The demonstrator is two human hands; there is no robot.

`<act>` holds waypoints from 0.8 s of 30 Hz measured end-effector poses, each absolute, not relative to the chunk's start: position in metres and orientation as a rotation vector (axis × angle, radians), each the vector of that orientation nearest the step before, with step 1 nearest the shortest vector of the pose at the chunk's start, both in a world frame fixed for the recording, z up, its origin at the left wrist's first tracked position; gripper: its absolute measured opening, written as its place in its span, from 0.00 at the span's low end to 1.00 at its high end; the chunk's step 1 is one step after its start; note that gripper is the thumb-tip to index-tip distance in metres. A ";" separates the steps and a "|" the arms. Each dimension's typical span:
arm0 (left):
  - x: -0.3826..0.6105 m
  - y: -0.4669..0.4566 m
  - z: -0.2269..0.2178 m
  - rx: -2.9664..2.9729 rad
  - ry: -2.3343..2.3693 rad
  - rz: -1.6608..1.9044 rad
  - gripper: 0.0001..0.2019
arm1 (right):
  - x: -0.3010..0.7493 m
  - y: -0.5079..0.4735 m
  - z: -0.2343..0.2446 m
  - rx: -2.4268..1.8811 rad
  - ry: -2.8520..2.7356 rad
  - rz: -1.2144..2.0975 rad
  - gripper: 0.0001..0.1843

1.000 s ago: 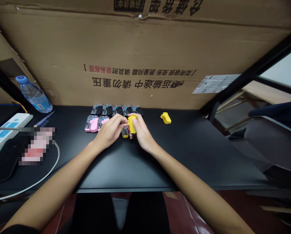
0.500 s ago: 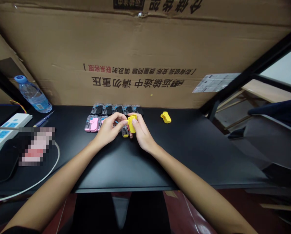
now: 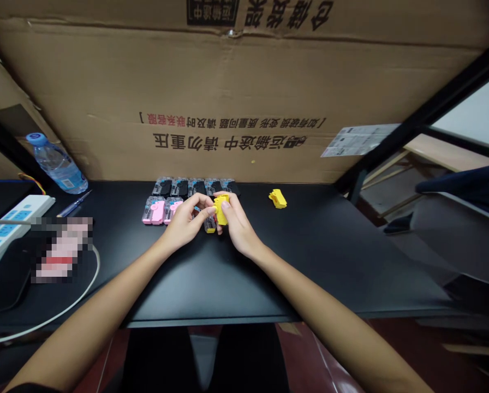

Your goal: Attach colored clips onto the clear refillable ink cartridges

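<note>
My right hand (image 3: 241, 228) grips a small yellow plastic piece (image 3: 222, 213), thumb on its face, above the middle of the desk. From the other side my left hand (image 3: 186, 219) pinches a small round yellow part at that piece's left edge. Beneath my fingers lies a clear case with a yellow end (image 3: 210, 230), mostly hidden. To the left are clear cases with pink parts (image 3: 157, 212), partly covered by my left hand. Behind these, several clear cases with black parts (image 3: 180, 187) form a row. Another yellow plastic piece (image 3: 278, 198) lies apart on the right.
A large cardboard sheet (image 3: 203, 82) stands along the back of the black desk (image 3: 212, 289). On the left are a water bottle (image 3: 60, 166), a pen-like tool (image 3: 75, 204), a white power strip (image 3: 21, 221) and a looping white cable (image 3: 91, 284). A dark metal post (image 3: 357, 183) rises at the right.
The view has shifted slightly, so the desk items sit a little lower. Both hands stay together on the yellow plastic piece; a second pink part shows more clearly beside my left hand.
</note>
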State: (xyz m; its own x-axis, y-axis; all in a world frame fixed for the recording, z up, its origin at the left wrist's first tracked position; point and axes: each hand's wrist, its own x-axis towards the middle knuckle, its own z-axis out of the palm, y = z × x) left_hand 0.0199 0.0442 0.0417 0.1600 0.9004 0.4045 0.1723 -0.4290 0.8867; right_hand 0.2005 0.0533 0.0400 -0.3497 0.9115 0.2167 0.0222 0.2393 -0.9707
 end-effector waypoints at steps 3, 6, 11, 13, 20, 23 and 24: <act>0.020 0.044 0.041 1.794 1.046 1.319 0.10 | 0.200 0.053 0.039 -0.890 -1.619 1.239 0.22; 0.018 0.044 0.042 1.867 1.067 1.337 0.09 | 0.200 0.052 0.039 -0.898 -1.627 1.237 0.22; 0.018 0.045 0.041 1.826 1.036 1.324 0.09 | 0.200 0.053 0.037 -0.887 -1.645 1.226 0.23; 0.020 0.045 0.038 1.734 0.995 1.323 0.10 | 0.200 0.053 0.036 -0.878 -1.652 1.218 0.23; 0.023 0.042 0.038 1.615 0.892 1.330 0.15 | 0.200 0.054 0.035 -0.883 -1.699 1.220 0.25; 0.023 0.042 0.040 1.621 0.879 1.337 0.16 | 0.200 0.055 0.035 -0.877 -1.733 1.247 0.26; 0.023 0.042 0.040 1.612 0.873 1.335 0.16 | 0.201 0.055 0.035 -0.870 -1.745 1.248 0.26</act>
State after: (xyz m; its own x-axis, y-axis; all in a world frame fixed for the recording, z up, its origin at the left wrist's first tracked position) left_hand 0.0233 0.0420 0.0404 0.1876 0.9008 0.3917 -0.0019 -0.3984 0.9172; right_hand 0.2006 0.0551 0.0348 -0.4409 0.8716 0.2143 0.0787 0.2754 -0.9581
